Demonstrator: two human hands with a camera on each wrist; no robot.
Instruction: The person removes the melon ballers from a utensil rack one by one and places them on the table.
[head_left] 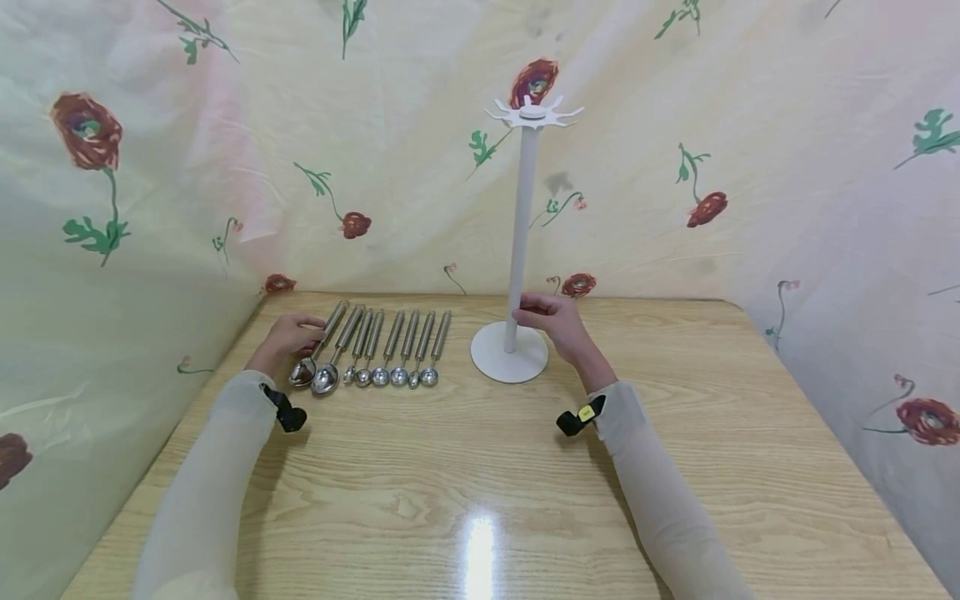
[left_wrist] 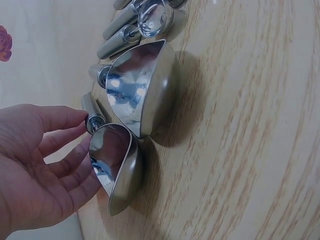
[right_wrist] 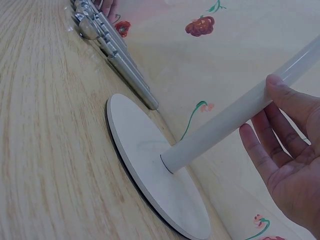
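My left hand [head_left: 295,333] is at the leftmost of a row of steel scoops. In the left wrist view, its thumb and fingers pinch the handle [left_wrist: 91,109] of that scoop [left_wrist: 122,167], close above the deep, shiny bowl. A second large scoop [left_wrist: 142,90] lies right beside it. The right hand [head_left: 557,325] grips the pole [head_left: 522,217] of a white stand, low down, with the thumb on one side and fingertips on the other in the right wrist view. The stand's round base [right_wrist: 145,165] rests on the table, and a ring of hooks [head_left: 532,114] tops the pole.
Several smaller steel scoops [head_left: 408,337] lie side by side between the left hand and the stand, handles toward the back. The wooden table [head_left: 450,467] meets a flowered cloth [head_left: 405,167] behind it and at the sides. Each wrist wears a small black camera [head_left: 288,414].
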